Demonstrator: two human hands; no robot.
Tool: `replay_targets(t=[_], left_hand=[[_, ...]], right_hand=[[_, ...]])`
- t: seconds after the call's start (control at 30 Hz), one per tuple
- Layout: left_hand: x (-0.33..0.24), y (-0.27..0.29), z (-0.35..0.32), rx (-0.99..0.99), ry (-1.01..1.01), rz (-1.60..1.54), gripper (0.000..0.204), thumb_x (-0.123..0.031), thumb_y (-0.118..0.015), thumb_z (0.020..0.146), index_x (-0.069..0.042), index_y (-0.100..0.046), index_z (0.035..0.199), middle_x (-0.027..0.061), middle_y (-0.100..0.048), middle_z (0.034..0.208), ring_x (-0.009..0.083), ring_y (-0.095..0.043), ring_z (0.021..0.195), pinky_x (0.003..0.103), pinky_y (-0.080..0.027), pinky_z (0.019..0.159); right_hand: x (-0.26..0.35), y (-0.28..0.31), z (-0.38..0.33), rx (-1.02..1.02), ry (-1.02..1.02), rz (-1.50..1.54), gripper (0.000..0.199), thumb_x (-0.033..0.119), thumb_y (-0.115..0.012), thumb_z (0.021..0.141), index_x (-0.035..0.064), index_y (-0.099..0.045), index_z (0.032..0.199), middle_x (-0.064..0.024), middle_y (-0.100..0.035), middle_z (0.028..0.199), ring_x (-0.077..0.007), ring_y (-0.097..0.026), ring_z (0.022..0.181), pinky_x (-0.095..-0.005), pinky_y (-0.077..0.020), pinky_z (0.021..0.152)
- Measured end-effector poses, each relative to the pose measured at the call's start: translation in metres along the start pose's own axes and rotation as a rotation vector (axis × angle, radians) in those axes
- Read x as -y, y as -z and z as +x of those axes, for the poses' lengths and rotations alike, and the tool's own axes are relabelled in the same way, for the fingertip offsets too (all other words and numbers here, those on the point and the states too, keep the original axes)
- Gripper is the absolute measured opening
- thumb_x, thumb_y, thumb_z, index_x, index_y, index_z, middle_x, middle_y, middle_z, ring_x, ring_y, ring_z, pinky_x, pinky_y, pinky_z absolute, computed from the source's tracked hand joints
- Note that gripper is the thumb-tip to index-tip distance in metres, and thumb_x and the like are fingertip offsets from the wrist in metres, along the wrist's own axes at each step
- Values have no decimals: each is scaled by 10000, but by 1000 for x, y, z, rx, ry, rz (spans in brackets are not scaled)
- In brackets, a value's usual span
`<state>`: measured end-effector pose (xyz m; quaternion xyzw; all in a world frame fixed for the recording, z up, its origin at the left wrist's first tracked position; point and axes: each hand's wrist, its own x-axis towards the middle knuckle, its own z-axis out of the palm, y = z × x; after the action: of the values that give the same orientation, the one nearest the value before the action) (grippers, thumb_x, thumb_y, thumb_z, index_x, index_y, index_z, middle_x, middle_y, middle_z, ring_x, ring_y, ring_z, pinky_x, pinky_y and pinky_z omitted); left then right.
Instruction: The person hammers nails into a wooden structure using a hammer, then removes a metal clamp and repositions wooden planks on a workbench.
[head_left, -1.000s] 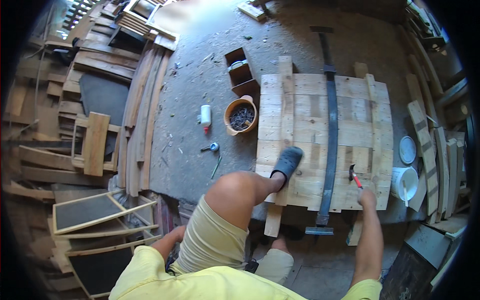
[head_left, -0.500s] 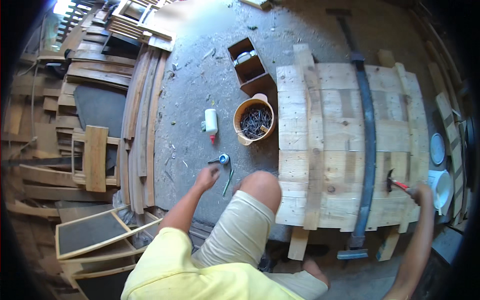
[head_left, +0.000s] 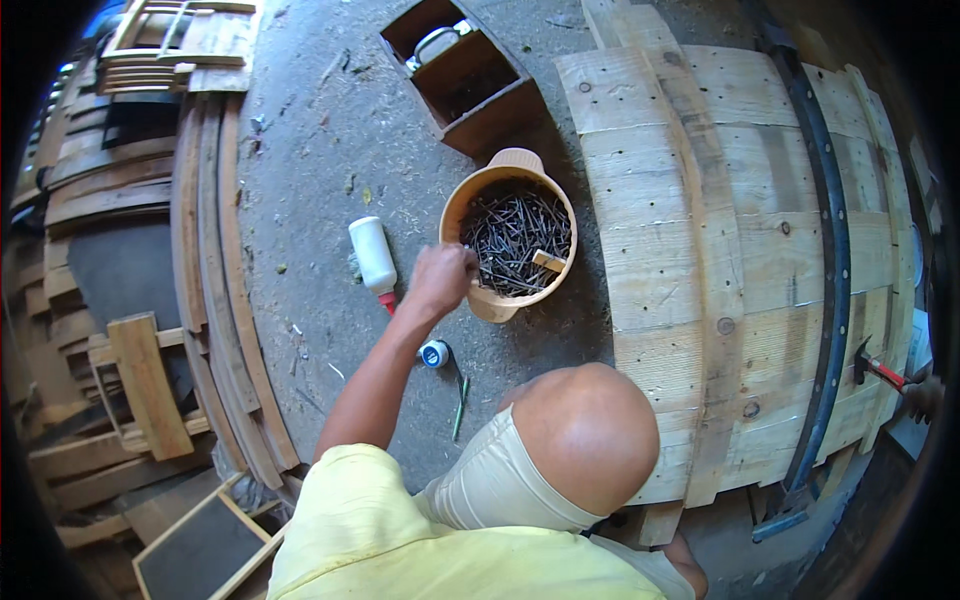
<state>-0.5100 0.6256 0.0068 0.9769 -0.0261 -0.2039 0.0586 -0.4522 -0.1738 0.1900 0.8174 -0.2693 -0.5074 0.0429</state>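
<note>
I can't tell if my curled left hand (head_left: pixel 445 274) pinches anything, but it should gently touch thin, dark metal nails (head_left: pixel 513 236) in the round, tan plastic bowl (head_left: pixel 517 160).

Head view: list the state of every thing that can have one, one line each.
Left hand: at the bowl's rim, fingers curled; contents hidden
Right hand: closed on the hammer
Hammer: held, head over the wood panel
Bowl: upright, uncovered, holding many nails
White bottle: lying on its side
Wooden box: open, one compartment holding a pale object
Wood panel: lying flat, metal bar across it
</note>
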Motion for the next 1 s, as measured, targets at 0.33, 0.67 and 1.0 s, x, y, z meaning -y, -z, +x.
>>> replay_targets(t=[0.33, 0.67, 1.0], left_hand=[[5, 17, 23, -123, -306, -207, 196, -155, -722, 770, -91, -722, 955, 103, -642, 954, 288, -594, 958, 413, -479, 853], [7, -3, 28, -108, -149, -611, 52, -62, -732, 792, -54, -732, 844, 86, -638, 831, 237, -631, 783, 349, -509, 723], [46, 1, 17, -301, 198, -1347, 189, -109, -685, 919, 25, -677, 1052, 58, -706, 877, 123, -661, 804, 260, -526, 788]], right_hand=[[16, -9, -17, 35, -102, 17, 354, 406, -657, 904, 83, -688, 1042, -60, -636, 659, -161, -527, 469, -322, -399, 422], [26, -6, -25, 40, -141, 43, 360, 395, -644, 916, 118, -681, 1142, -60, -646, 690, -156, -523, 484, -321, -405, 429], [29, -7, -13, 101, -134, 61, 413, 375, -624, 934, 173, -643, 1294, -65, -661, 742, -150, -525, 515, -321, -418, 445]])
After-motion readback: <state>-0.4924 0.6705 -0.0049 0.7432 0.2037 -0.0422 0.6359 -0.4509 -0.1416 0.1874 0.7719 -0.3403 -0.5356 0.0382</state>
